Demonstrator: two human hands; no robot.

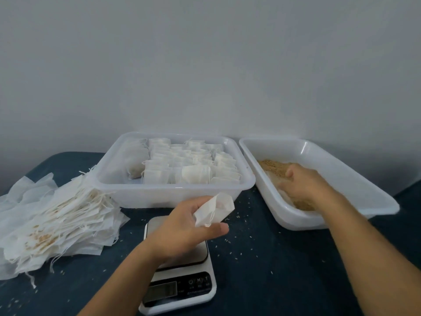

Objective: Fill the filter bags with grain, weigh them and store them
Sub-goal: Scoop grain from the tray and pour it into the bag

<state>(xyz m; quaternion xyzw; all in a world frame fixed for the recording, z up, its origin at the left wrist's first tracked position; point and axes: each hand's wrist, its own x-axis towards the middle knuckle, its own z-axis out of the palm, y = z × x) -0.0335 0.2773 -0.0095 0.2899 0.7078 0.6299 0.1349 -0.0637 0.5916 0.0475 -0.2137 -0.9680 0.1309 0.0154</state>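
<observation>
My left hand (189, 226) holds an empty white filter bag (216, 208) above the kitchen scale (182, 281), fingers and thumb pinching it. My right hand (303, 183) reaches down into the tilted white grain tray (341, 174), its fingers buried in the tan grain (273, 167); whether it holds grain is hidden. A clear tub (159, 192) behind the scale holds several filled bags (189, 165) in rows. A heap of empty bags (57, 224) lies at the left.
Loose grains are scattered over the dark blue table cover (262, 258) around the scale. A plain grey wall rises right behind the tub and tray. The grain tray's near end overhangs towards my right arm.
</observation>
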